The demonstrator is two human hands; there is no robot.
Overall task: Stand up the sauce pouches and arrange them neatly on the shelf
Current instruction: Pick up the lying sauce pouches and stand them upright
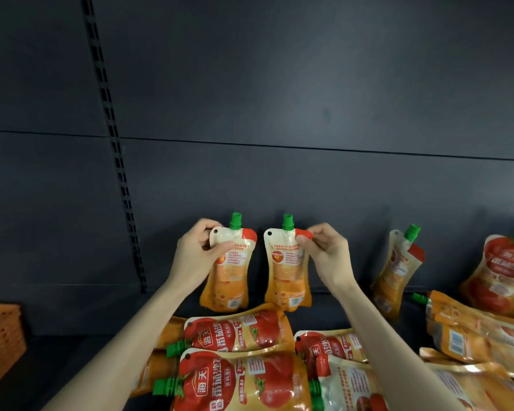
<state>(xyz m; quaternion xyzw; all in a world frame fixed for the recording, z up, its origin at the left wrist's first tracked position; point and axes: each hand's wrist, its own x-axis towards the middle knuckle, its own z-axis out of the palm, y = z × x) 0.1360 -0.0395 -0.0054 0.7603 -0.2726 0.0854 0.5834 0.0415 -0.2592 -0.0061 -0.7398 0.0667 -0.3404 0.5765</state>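
Orange crate [0,336] sits far left of the left hand. Left hand [196,250] grips the top-left corner of left pouch [230,271], thumb across its face. Pouch upright on shelf [72,351], long axis vertical, green cap up, back label toward camera. Just right, small gap: right pouch [285,274], same pose, right hand [324,253] pinching its top-right corner. Right of that hand: leaning pouch [395,271], cap tilted up-right. Below both hands: flat pouches [238,330], long axes roughly left-right, caps pointing left.
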